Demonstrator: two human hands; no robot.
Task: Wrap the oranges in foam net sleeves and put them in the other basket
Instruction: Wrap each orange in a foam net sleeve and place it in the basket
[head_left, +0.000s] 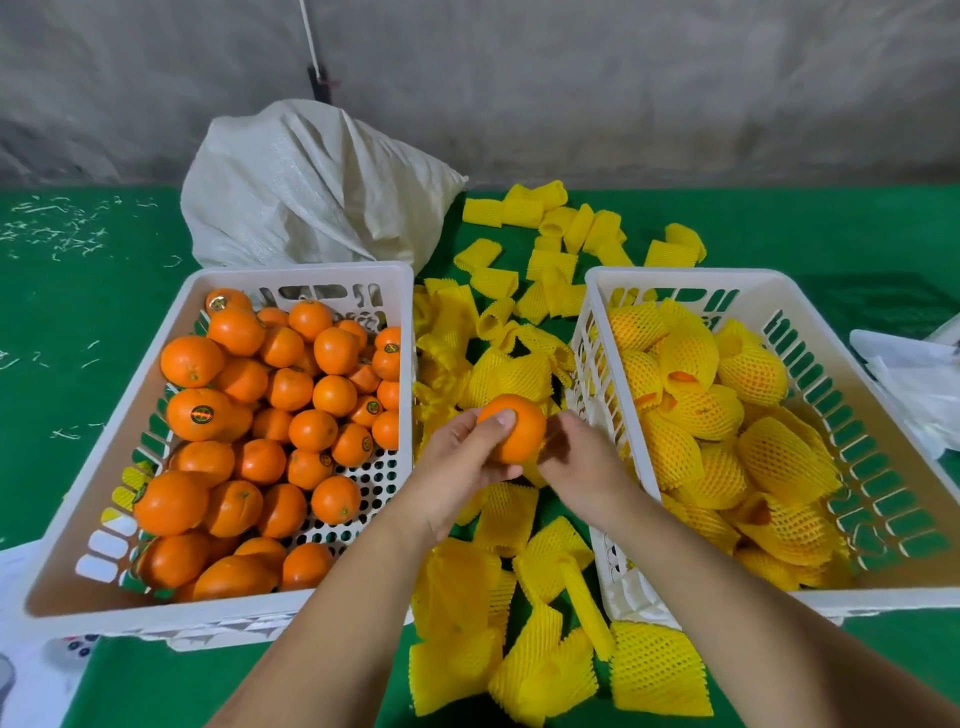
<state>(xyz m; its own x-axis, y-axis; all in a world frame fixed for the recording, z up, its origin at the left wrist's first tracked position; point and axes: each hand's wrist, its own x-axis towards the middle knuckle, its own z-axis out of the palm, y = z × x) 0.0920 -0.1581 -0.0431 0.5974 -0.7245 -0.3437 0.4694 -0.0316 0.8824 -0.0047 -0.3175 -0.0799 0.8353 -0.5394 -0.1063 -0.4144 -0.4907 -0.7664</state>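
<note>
My left hand grips a bare orange between the two baskets, thumb on top of it. My right hand is right beside the orange, its fingers curled down into the yellow foam net sleeves under and behind the fruit; what they hold is hidden. The left white basket holds several unwrapped oranges. The right white basket holds several oranges wrapped in yellow sleeves.
Loose yellow sleeves litter the green tabletop between and behind the baskets. A white woven sack lies behind the left basket. White plastic bags sit at the right edge.
</note>
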